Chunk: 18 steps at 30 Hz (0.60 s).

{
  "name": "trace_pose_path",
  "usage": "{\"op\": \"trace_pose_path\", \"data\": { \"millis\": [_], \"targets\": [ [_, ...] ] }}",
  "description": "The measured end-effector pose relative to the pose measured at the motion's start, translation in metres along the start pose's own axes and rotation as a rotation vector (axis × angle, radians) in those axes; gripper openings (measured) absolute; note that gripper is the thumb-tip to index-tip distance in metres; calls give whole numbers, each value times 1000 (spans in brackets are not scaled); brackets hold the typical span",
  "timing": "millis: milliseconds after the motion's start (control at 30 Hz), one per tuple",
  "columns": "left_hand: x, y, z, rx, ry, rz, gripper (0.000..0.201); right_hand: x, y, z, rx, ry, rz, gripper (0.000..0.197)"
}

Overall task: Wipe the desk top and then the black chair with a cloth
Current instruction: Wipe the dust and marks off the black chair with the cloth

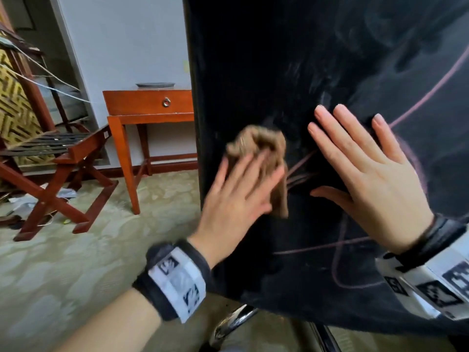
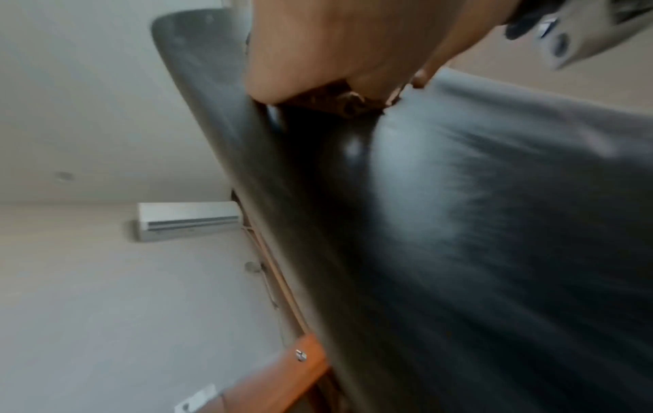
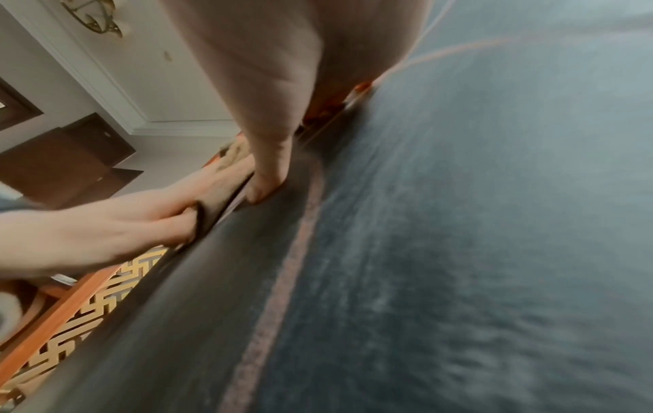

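Observation:
The black chair (image 1: pixel 291 72) fills the right of the head view, its back panel crossed by thin pink stitch lines. My left hand (image 1: pixel 241 184) presses a crumpled brown cloth (image 1: pixel 264 148) flat against the panel with straight fingers; it is motion-blurred. My right hand (image 1: pixel 368 168) lies flat on the panel just right of the cloth, fingers spread. In the left wrist view the cloth (image 2: pixel 335 97) shows under my palm on the chair (image 2: pixel 459 223). The right wrist view shows my right thumb (image 3: pixel 265 181) on the chair (image 3: pixel 459 223) and my left hand (image 3: pixel 106 232) on the cloth (image 3: pixel 215 206).
A red-brown side table (image 1: pixel 149 105) with a drawer and a grey dish stands by the wall to the left. A folding wooden rack (image 1: pixel 55 158) sits further left on pale patterned carpet (image 1: pixel 76 262). A chrome chair base part (image 1: pixel 233 321) shows below.

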<state>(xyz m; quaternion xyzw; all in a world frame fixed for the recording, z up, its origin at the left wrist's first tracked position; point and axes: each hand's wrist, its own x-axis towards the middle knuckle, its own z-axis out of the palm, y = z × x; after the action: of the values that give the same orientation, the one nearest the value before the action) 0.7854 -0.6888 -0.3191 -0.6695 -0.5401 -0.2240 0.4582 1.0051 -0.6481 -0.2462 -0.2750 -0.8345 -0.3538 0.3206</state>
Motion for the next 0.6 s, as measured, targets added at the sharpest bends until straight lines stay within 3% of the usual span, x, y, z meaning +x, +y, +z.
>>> {"op": "trace_pose_path", "data": {
  "millis": [100, 167, 233, 300, 400, 533, 600],
  "targets": [
    [-57, 35, 18, 71, -227, 245, 64, -14, 9, -7, -12, -13, 42, 95],
    [-47, 29, 14, 94, -215, 298, 59, -19, 18, -10, -17, -21, 57, 97],
    [-3, 11, -5, 125, -76, 227, 61, -21, 22, -12, -22, -39, 54, 99],
    [47, -15, -29, 107, 53, 27, 65, -21, 22, -13, -11, -43, 55, 99],
    [68, -19, -39, 75, 61, -74, 66, -21, 20, -13, 4, -51, 61, 100],
    [-10, 34, -2, 117, -204, 179, 63, -22, 21, -14, 35, -41, 57, 100],
    [-17, 34, 0, 149, -241, 256, 61, -23, 23, -15, 53, -41, 58, 102]
  ]
}}
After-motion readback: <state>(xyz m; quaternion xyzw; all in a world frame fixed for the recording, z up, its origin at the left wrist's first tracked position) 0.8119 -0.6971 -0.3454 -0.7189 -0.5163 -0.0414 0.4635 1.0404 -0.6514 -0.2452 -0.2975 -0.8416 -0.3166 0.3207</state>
